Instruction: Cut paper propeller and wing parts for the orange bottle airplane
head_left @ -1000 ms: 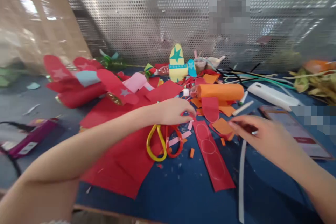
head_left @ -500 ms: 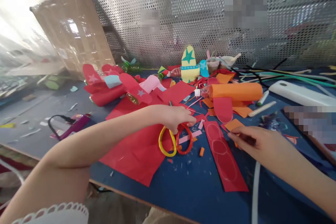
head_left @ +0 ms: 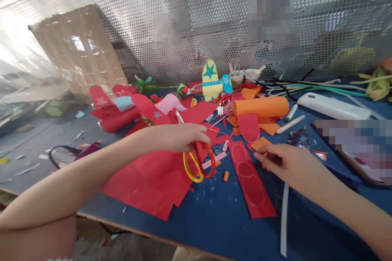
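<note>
My left hand (head_left: 191, 135) is closed around the middle of a pair of scissors (head_left: 208, 164). Their yellow and red handle loops hang below my fingers, and a metal tip shows above the hand, pointing up and left. At the right, my right hand (head_left: 277, 159) pinches a small piece of orange paper (head_left: 260, 143) between thumb and fingers. Just left of that hand lies a red paper strip (head_left: 251, 187) with rounded outlines drawn on it. Large red paper sheets (head_left: 147, 183) spread beneath my left forearm.
Behind the hands lie an orange-wrapped bottle (head_left: 263, 107), a red paper-wrapped bottle (head_left: 119, 119) and a yellow paper piece with a star (head_left: 210, 79). A white tool (head_left: 332, 106), a pixelated flat object (head_left: 358, 151) and a pale strip (head_left: 284, 220) are at the right. Cardboard (head_left: 81, 53) leans against perforated metal.
The scissors have turned in my left hand, so their tip now shows pointing up-left. My right hand still pinches the orange paper. The whole view has shifted a little.
</note>
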`<state>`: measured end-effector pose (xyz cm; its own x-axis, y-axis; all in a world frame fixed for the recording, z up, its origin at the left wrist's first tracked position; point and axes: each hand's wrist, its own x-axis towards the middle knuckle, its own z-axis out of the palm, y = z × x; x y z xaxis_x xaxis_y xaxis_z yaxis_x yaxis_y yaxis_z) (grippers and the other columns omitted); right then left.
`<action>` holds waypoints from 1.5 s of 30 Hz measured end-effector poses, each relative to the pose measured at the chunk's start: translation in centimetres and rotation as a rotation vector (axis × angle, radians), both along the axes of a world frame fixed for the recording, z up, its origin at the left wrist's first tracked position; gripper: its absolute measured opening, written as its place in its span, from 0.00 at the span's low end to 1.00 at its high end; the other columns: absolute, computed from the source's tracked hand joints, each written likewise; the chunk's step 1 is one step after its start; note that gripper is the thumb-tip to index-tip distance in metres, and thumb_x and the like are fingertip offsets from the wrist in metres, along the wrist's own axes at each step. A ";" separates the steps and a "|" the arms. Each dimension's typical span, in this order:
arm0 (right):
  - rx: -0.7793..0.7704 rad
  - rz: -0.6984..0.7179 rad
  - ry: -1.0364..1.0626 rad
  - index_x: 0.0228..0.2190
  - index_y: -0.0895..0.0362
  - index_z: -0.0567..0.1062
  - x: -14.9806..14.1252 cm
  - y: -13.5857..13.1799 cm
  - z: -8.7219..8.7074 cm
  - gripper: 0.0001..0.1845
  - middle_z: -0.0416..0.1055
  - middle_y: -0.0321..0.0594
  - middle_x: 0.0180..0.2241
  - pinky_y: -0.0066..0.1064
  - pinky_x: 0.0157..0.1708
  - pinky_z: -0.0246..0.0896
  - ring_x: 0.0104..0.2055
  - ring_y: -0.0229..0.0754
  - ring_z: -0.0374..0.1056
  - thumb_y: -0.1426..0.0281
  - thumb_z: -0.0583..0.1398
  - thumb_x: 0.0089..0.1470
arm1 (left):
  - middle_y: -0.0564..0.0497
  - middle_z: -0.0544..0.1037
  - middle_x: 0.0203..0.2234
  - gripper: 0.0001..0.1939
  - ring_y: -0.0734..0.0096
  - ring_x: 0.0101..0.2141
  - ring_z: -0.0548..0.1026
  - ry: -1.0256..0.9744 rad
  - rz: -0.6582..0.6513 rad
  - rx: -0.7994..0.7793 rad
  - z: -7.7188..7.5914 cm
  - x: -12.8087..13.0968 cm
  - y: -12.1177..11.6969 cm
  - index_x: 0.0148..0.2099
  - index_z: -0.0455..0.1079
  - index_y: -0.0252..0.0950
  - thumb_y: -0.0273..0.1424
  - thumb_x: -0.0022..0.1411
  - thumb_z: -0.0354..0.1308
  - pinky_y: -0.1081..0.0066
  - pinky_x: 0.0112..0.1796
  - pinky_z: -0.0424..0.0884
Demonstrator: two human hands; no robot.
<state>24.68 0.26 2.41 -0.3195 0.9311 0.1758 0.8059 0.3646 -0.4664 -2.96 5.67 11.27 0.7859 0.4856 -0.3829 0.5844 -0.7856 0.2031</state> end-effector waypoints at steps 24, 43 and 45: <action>-0.710 0.115 1.008 0.32 0.54 0.72 0.3 -0.6 1.7 0.14 0.65 0.32 0.27 0.26 0.25 0.55 0.27 0.34 0.60 0.60 0.68 0.48 | 0.44 0.69 0.37 0.15 0.64 0.39 0.67 -0.757 -0.335 0.378 0.7 10.6 0.8 0.40 0.65 0.33 0.14 0.53 0.46 0.65 0.41 0.66; -0.275 -0.138 0.922 0.21 0.54 0.63 0.4 1.6 -0.7 0.23 0.63 0.29 0.17 0.26 0.19 0.53 0.18 0.34 0.59 0.51 0.61 0.52 | 0.51 0.73 0.32 0.03 0.73 0.33 0.71 -0.446 -0.072 -0.227 -5.9 3.2 -1.8 0.34 0.72 0.35 0.23 0.59 0.59 0.77 0.37 0.67; -0.268 -0.134 0.905 0.20 0.54 0.64 0.5 1.6 -0.8 0.23 0.63 0.30 0.17 0.26 0.19 0.53 0.18 0.34 0.59 0.52 0.60 0.54 | 0.50 0.73 0.33 0.04 0.73 0.32 0.71 -0.471 -0.038 -0.203 -5.7 3.4 -1.1 0.37 0.73 0.34 0.24 0.59 0.58 0.76 0.37 0.67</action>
